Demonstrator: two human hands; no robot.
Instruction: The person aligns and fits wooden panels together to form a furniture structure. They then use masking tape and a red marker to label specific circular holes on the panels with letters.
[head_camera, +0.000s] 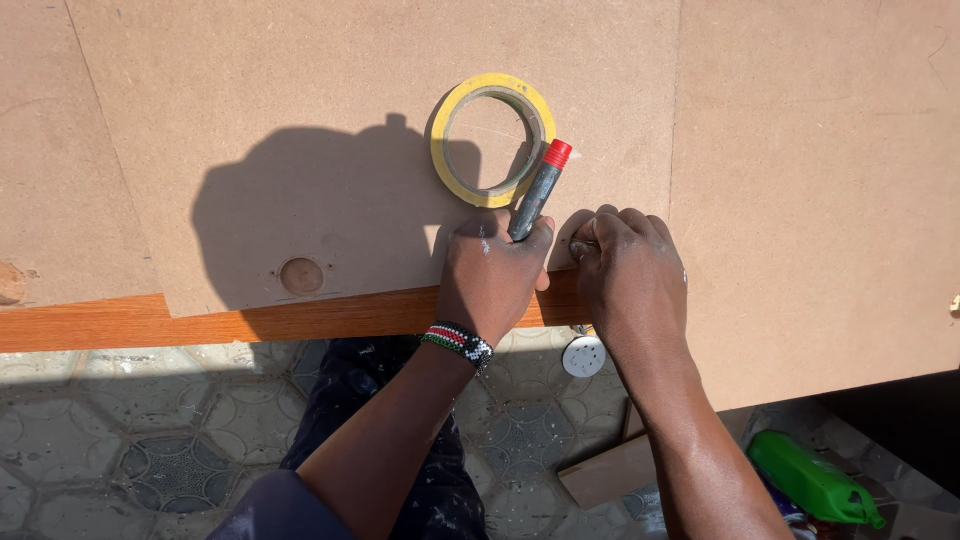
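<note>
Left hand (492, 272) in a closed grip on grey marker with red cap (538, 190); right hand (628, 272) pinched on something hidden. Just above grip, yellow tape roll (492, 139) on brown fibreboard surface (300, 120). Likely risk: marker tip nudging roll, or a slipped, smudged mark.

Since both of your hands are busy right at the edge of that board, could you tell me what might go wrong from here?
1. The left hand grips a red-capped marker whose top touches the yellow tape roll; a nudge could shift the roll.
2. The right hand pinches something too small to identify; it could drop to the tiled floor.
3. The thin brown board overhangs its orange wooden edge; leaning there could flex it.
</note>
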